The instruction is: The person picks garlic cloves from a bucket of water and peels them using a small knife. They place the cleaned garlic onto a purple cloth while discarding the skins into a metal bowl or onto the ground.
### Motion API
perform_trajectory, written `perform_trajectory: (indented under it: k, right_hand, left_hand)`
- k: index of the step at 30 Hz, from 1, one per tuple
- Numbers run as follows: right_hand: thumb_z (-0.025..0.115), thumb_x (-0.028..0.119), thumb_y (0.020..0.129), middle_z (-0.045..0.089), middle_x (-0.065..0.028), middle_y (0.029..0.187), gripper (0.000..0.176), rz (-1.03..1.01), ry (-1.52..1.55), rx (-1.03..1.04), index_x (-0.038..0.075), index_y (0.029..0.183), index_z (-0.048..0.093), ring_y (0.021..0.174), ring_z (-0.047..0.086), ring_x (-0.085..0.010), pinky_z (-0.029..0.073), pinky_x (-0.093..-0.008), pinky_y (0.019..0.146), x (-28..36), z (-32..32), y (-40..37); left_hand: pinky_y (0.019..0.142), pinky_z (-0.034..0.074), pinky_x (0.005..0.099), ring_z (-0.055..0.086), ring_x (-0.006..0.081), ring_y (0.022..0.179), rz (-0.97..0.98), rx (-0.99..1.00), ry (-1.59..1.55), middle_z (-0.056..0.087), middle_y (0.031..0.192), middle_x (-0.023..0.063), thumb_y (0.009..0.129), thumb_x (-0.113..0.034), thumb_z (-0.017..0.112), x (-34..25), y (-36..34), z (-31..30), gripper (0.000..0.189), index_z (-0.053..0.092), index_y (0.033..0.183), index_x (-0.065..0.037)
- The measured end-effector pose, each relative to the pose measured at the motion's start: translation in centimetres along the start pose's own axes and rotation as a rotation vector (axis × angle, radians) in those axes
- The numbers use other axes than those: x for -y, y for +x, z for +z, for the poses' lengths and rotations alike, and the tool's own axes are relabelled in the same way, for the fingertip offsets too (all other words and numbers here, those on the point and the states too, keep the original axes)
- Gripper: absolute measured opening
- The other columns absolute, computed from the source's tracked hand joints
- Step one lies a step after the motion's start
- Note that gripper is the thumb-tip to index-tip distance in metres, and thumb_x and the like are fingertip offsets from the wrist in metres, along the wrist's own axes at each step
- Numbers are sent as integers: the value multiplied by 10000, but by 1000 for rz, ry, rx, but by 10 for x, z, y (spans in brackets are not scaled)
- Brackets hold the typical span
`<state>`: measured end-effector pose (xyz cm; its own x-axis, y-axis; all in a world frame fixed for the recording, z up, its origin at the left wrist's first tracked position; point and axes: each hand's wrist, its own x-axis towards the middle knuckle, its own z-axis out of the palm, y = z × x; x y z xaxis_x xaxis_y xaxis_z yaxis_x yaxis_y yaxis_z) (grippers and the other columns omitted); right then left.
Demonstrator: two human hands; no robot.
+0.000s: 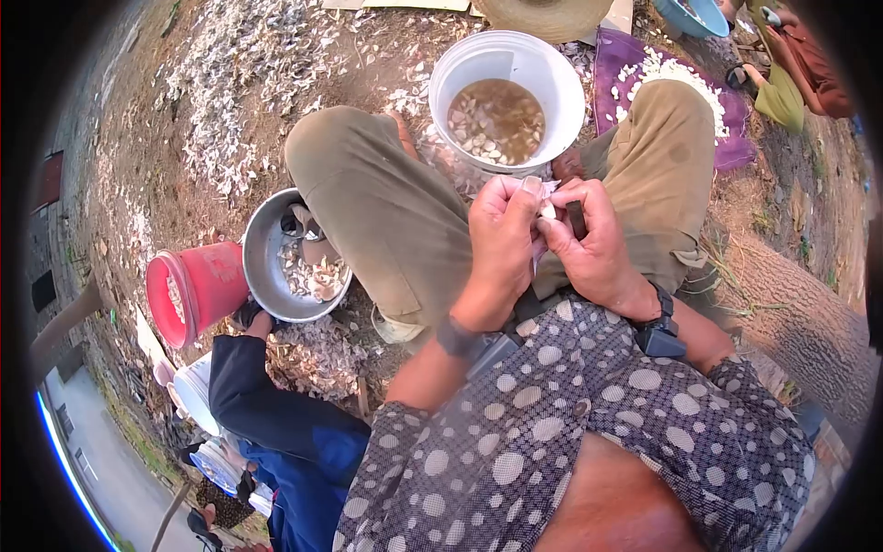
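Both my hands meet above my lap, between my bent knees. My left hand (501,230) is closed, pinching a pale garlic clove (547,211) with loose papery skin between thumb and fingers. Against the clove's other side presses the thumb of my right hand (596,247), whose fingers are curled around a short dark tool (577,219). Any blade on that tool is hidden. Just beyond my hands stands a white bucket (444,138) with garlic cloves in brownish water.
Peeled cloves lie on a purple cloth (733,147) at upper right, near a straw hat (533,17). At left are a metal bowl (262,276) of garlic, a red bucket (216,281) and a person's dark sleeve (276,396). A tree trunk (791,313) is at right.
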<state>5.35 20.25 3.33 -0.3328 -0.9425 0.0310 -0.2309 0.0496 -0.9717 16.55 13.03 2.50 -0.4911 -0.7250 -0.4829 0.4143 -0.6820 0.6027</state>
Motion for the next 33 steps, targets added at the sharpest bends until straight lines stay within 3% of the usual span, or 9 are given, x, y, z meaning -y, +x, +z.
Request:
perform_trajectory:
  k: [7,13,15,17,18,28,29,31,33]
  right_hand:
    - [654,13,920,578,27,903,195,214,346,-46,47,1083,552,789,520,-32,452,-212,685,12,1,3]
    - [666,26,904,566,39,871,162,366,188,0,60,1027,567,758,496,-17,421,-191,649,14,-20,3]
    - [638,63,936,549,54,794,101,398,292,-25,91,983,554,569,420,6,324,-184,485,8,-20,0]
    - [618,84,954,565,31,779,117,371,468,-39,101,1041,542,499,375,18,260,-163,416,-8,-21,-2]
    - [625,102,959,573,22,781,126,404,528,-2,103,1047,536,485,364,18,248,-157,401,-16,-25,-2]
    - [577,203,1044,510,2,742,125,489,968,125,103,1104,532,438,277,-4,206,-156,348,-31,-46,15]
    - [564,212,1050,504,7,740,130,539,963,74,99,1110,538,441,278,-8,203,-154,349,-22,-48,17]
    - [555,179,1046,512,-2,750,122,526,1078,71,63,1067,587,468,307,-8,240,-159,377,-11,-56,19]
    - [543,136,1022,557,-23,799,166,538,1159,84,-1,1082,614,482,317,-6,267,-161,393,-9,-71,20]
  left_hand:
    - [417,355,207,404,24,495,-99,118,0,491,681,-44,1017,-306,637,-8,-2,-5,255,566,935,-75]
    - [409,337,200,436,26,476,-28,132,288,564,710,-27,1014,-284,632,-1,-7,-1,240,596,931,-62]
    - [401,351,219,463,42,468,141,132,422,583,732,-11,982,-221,641,6,-2,-3,205,598,883,-46]
    - [553,467,271,570,84,645,362,120,560,604,746,13,961,-182,645,18,3,-8,217,589,830,-19]
    - [630,497,295,599,101,727,267,122,533,614,753,23,962,-167,644,11,-2,-3,220,580,822,-11]
    - [639,481,326,594,138,724,317,133,884,623,756,89,891,-136,658,-10,-29,-10,162,598,847,8]
    - [664,492,355,617,202,728,284,135,974,621,774,123,880,-120,654,-18,-32,-8,129,637,896,7]
    - [781,511,393,635,324,849,435,136,1156,637,866,162,894,-100,642,-20,-30,-8,131,686,945,13]
    - [852,497,401,616,313,969,339,129,1401,624,999,153,904,-84,639,-31,-33,4,118,705,932,10]
